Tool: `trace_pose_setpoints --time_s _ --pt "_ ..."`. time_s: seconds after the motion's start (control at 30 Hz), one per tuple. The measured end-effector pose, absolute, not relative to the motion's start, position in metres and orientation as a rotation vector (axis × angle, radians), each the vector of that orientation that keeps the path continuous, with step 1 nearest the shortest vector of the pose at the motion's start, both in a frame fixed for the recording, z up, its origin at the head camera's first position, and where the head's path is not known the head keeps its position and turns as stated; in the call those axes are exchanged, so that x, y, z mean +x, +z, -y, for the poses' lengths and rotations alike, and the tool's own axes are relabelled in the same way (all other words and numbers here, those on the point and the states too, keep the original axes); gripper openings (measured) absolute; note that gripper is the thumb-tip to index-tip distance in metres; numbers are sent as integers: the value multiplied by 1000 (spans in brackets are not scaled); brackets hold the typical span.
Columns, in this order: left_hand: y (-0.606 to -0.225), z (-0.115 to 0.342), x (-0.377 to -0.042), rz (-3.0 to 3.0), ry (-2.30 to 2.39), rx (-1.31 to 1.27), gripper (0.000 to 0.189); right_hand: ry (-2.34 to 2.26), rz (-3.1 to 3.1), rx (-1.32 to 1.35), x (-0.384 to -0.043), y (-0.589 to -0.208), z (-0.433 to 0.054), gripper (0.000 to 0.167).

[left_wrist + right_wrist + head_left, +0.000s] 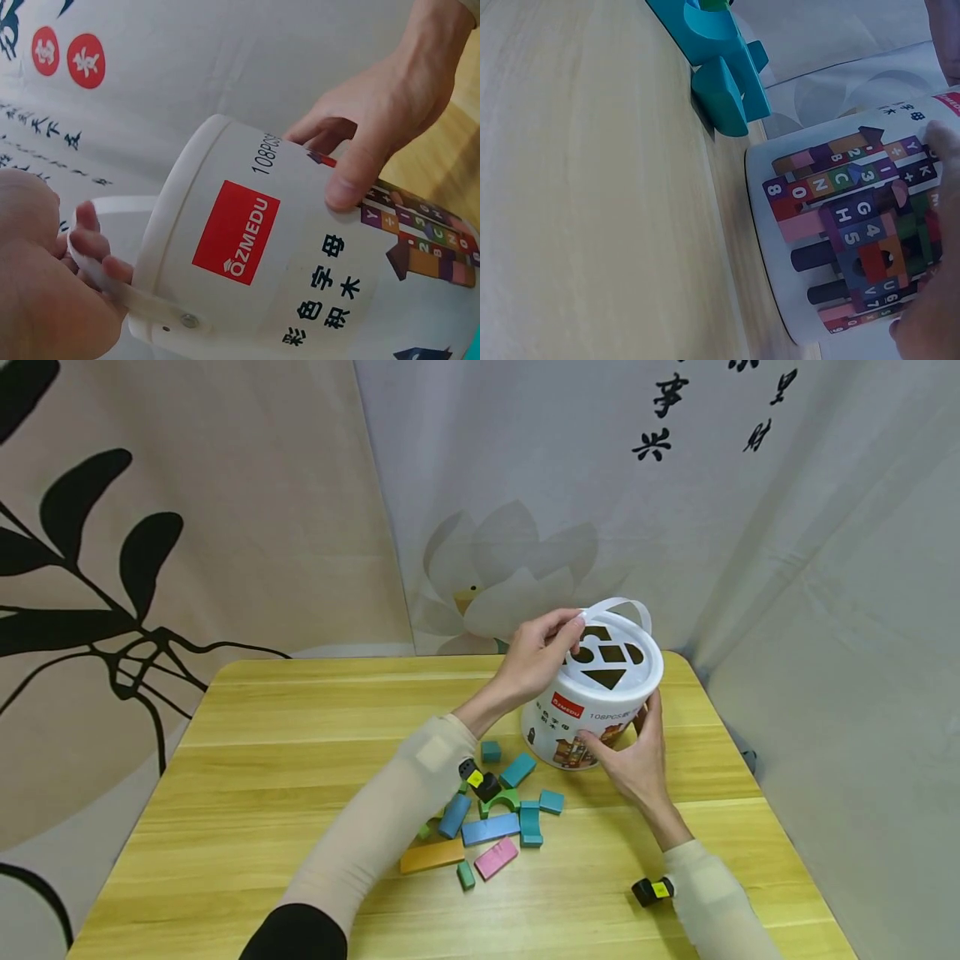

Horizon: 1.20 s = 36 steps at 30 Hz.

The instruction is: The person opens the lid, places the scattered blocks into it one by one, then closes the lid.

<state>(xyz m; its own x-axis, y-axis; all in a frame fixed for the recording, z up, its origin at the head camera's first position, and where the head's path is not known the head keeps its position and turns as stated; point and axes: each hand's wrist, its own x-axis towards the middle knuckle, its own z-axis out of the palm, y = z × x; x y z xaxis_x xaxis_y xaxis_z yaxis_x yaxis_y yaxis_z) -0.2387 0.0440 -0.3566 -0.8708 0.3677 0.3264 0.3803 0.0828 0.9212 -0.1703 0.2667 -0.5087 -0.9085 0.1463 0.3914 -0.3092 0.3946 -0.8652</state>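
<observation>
Yellow wood-grain table (pixel 285 743) across the lower frame. Multicoloured blocks (pixel 491 829) loosely grouped near its middle, below the bucket and to its left. Left hand (pixel 536 652) next, at the bucket's upper left: fingers curled round the white handle (pixel 622 602). White bucket (pixel 588 710) between the hands, at the table's far right part; lid (pixel 637 677) on, with shaped cut-outs. Right hand (pixel 633 764) grasps the bucket low on its right, thumb across the printed front, other fingers partly hidden behind the wall.
</observation>
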Motion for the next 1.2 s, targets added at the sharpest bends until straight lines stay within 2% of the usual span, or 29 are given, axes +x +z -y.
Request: trace_pose_setpoints --time_s 0.33,0.6,1.2 --pt "-357 -50 -236 2284 -2029 -730 36 1532 2244 131 -171 -509 -266 130" --pt "-360 -53 -235 2197 -2214 -633 43 1538 2246 113 -169 -508 -266 133" --pt "-355 -44 -230 1992 -2402 -723 32 1560 2172 160 -171 -496 -266 134"
